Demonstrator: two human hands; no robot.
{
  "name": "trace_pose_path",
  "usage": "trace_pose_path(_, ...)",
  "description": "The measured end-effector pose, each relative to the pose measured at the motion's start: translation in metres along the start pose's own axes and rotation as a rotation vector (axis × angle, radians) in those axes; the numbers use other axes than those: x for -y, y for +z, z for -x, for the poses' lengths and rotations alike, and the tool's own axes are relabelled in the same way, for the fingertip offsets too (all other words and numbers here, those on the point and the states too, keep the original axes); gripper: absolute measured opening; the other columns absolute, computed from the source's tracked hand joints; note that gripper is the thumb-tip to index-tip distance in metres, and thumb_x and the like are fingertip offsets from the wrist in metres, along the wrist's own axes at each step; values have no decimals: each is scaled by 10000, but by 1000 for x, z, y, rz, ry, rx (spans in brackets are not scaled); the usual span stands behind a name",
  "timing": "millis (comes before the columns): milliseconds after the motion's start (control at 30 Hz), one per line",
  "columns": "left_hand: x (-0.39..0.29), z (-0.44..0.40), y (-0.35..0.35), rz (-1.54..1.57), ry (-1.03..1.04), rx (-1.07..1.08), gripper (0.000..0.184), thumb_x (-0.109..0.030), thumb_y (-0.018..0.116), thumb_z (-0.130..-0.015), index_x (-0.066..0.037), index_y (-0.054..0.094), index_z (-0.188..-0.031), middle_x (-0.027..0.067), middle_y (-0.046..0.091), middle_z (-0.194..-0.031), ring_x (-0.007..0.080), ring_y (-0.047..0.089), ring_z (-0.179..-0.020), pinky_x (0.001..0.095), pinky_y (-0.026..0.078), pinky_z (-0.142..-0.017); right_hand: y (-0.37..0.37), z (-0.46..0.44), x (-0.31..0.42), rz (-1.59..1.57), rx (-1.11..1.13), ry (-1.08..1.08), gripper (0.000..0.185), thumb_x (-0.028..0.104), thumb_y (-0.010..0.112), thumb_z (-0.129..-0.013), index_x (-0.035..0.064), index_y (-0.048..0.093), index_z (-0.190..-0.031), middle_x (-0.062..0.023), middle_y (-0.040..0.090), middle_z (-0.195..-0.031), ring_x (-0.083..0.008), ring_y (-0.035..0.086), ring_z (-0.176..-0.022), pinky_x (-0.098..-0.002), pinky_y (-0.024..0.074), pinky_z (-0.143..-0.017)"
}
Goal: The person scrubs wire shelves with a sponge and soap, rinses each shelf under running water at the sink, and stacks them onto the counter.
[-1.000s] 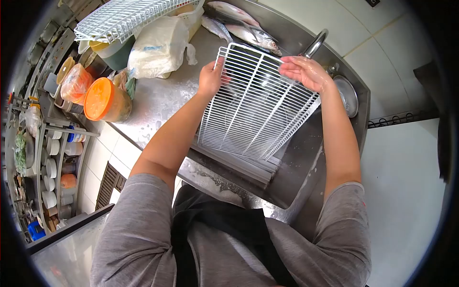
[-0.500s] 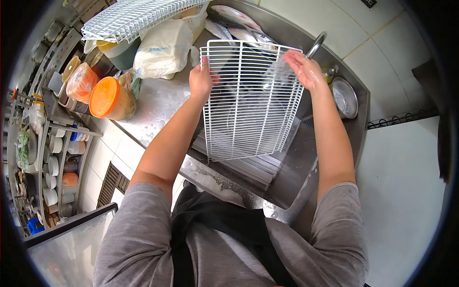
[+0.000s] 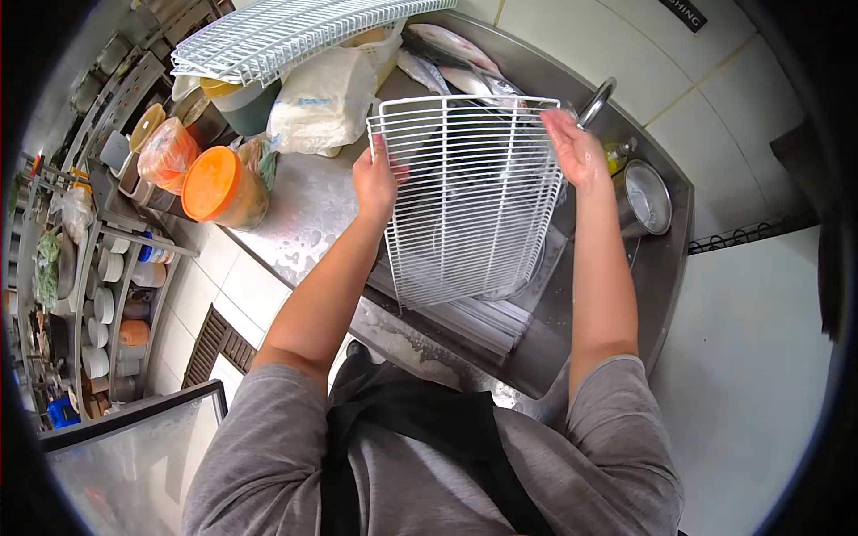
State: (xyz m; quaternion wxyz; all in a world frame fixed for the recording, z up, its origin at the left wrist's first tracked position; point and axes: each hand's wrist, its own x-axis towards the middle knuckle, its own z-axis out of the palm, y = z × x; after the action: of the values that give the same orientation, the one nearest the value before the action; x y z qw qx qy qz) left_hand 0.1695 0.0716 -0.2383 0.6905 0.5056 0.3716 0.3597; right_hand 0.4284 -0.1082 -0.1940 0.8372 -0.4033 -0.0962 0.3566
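Observation:
A white wire rack [image 3: 474,201] is held tilted over the steel sink. My left hand [image 3: 375,181] is closed around its left edge, with fingertips showing through and behind the wires. My right hand [image 3: 576,152] lies against the upper right corner, its fingers stretched out and the palm turned towards the rack. The skin of that hand looks wet. Just behind it curves a metal faucet [image 3: 597,103]. Through the wires I see parts of the sink and a clear round shape that I cannot name.
Several whole fish [image 3: 456,54] lie at the sink's back. More wire racks [image 3: 295,36] rest at upper left, above a white plastic bag [image 3: 323,103]. An orange-lidded tub [image 3: 223,186] stands on the left counter. A metal bowl [image 3: 645,198] sits at the sink's right side.
The rack has shifted slightly down in view, along with the surroundings. My right hand has moved lower against its corner, and the clear splash beside the fingers has gone.

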Motion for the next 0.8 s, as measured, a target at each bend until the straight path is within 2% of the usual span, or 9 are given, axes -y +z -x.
trace_pose_path(133, -10, 5, -3, -35, 63, -1, 511, -490, 393, -913, -2, 537, -878, 84, 580, -761, 161, 586, -586, 275, 485, -520, -6, -20, -13, -24, -230, -195, 385, -109, 450, -844, -158, 287, -1189, -241, 362, -1219, -309, 481, -1085, -348, 419, -986)
trace_pose_path(300, -17, 0, -9, -107, 81, -94, 472, -432, 406, -930, 6, 566, -860, 55, 584, -677, 134, 582, -567, 267, 484, -533, 2, -24, -25, -251, -155, -221, 369, -118, 445, -829, -127, 303, -1170, -214, 397, -1150, -293, 492, -1039, -356, 396, -995)
trace_pose_path(367, -15, -1, -14, -110, 96, -89, 526, -488, 394, -914, 13, 526, -823, 74, 559, -714, 149, 573, -575, 275, 486, -533, 14, -18, -22, -209, -308, -262, 322, -115, 428, -836, -115, 321, -1139, -219, 426, -1159, -303, 482, -1083, -357, 394, -995)
trace_pose_path(400, -14, 0, -14, -97, 106, -77, 524, -486, 393, -915, 13, 529, -830, 73, 561, -714, 147, 571, -574, 274, 485, -532, 19, -14, -20, -202, -443, -125, 263, -105, 397, -849, -98, 342, -1106, -210, 454, -1149, -301, 479, -1094, -353, 391, -1001)
trace_pose_path(533, -16, 2, -14, -89, 106, -63, 507, -459, 382, -928, 15, 547, -857, 67, 575, -720, 135, 570, -587, 266, 483, -550, 7, -15, -17, -269, -78, -216, 340, -105, 369, -857, -121, 297, -1189, -184, 439, -1137, -297, 460, -1118, -362, 379, -1020)
trace_pose_path(567, -17, 4, -15, -82, 108, -54, 500, -448, 379, -934, 15, 554, -867, 67, 582, -726, 133, 571, -594, 264, 483, -558, 5, -19, -21, -267, -77, -212, 340, -105, 369, -857, -121, 297, -1189, -184, 439, -1137, -297, 460, -1118, -362, 379, -1020)
trace_pose_path(633, -18, 7, -14, -101, 94, -49, 485, -424, 371, -944, 17, 566, -893, 68, 595, -740, 129, 573, -604, 262, 484, -575, 1, -24, -23, -226, -347, -202, 373, -115, 362, -854, -132, 270, -1216, -207, 394, -1198, -298, 416, -1176, -371, 362, -1039)
trace_pose_path(700, -19, 8, -12, -41, 100, -57, 444, -408, 433, -927, 6, 577, -855, 50, 573, -704, 123, 589, -591, 251, 488, -542, -5, -18, -17, -268, -223, -188, 366, -120, 359, -853, -145, 263, -1205, -214, 373, -1205, -293, 403, -1181, -371, 359, -1044)
trace_pose_path(800, -21, 9, -14, -50, 113, -59, 449, -414, 437, -924, 7, 586, -877, 50, 576, -698, 124, 595, -601, 255, 491, -547, 0, -13, -16, -229, -378, -225, 277, -123, 365, -852, -176, 336, -1122, -209, 427, -1152, -304, 457, -1125, -368, 373, -1042)
